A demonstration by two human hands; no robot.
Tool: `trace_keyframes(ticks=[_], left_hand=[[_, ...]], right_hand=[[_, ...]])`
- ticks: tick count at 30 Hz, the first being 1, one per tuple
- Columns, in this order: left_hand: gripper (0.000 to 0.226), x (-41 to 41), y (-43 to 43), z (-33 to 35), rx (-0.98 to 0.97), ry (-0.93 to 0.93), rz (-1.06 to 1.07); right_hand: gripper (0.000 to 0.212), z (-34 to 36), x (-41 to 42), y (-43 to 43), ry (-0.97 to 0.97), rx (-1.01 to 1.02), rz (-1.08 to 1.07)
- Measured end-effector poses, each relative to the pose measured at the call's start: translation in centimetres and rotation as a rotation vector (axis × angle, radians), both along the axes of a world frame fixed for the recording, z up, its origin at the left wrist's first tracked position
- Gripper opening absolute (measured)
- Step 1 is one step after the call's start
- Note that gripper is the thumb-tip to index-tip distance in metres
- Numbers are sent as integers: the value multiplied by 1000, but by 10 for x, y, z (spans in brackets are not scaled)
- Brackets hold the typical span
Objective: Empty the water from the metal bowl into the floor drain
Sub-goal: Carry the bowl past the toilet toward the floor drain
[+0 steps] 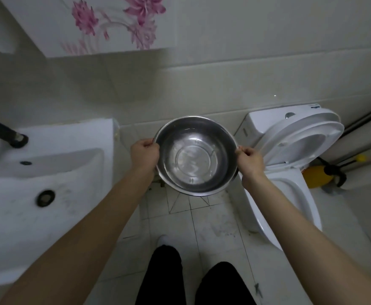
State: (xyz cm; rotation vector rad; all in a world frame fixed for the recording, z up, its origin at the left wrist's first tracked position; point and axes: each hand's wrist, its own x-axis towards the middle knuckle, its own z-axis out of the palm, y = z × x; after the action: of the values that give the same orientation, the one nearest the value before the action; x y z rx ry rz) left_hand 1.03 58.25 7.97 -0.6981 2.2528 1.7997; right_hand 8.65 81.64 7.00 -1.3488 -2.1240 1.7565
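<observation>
I see both hands clamped on a round shiny metal bowl (195, 156), which hangs in the air just to the left of the white ceramic toilet (290, 194), above the pale tiled floor (202, 227). The left hand (143, 154) pinches the rim on the side away from the toilet, with the fingers curled under the edge and the thumb on top. The right hand (249, 161) pinches the opposite rim, on the side nearest the toilet. The hands sit well apart, with the full width of the bowl between them.

The bowl's mouth faces up and looks close to level. A shallow layer of clear water (193, 168) lies in the bottom, catching rippled reflections. The floor directly beneath the bowl is hidden from me.

The toilet's white lid (301, 146) stands raised against the cistern. On the toilet's far right side a yellow container (314, 177) sits on the floor. Well to the toilet's left, beyond the bowl, is a white washbasin (37, 172) with a black faucet (4, 133). Above that hangs a white panel printed with pink flowers (114, 25). Below the bowl I see legs in black trousers (164, 278) and one white-socked foot (163, 238) on the tiles.
</observation>
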Motion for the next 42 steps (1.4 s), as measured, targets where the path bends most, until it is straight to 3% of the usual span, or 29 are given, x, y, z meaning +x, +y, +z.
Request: trace_keyframes(ticks=[9, 16, 22, 34, 42], left_hand=[[32, 2, 13, -95, 115, -96, 109], [49, -1, 27, -163, 94, -107, 107], [41, -3, 34, -221, 119, -71, 163], [27, -20, 40, -357, 86, -55, 178], [30, -16, 45, -437, 58, -58, 186]], right_hand=[[33, -89, -12, 14, -8, -42, 19], [33, -163, -19, 23, -27, -38, 10], [23, -227, -24, 25, -13, -27, 19], [21, -362, -37, 33, 21, -16, 39], [17, -447, -39, 40, 26, -26, 23]])
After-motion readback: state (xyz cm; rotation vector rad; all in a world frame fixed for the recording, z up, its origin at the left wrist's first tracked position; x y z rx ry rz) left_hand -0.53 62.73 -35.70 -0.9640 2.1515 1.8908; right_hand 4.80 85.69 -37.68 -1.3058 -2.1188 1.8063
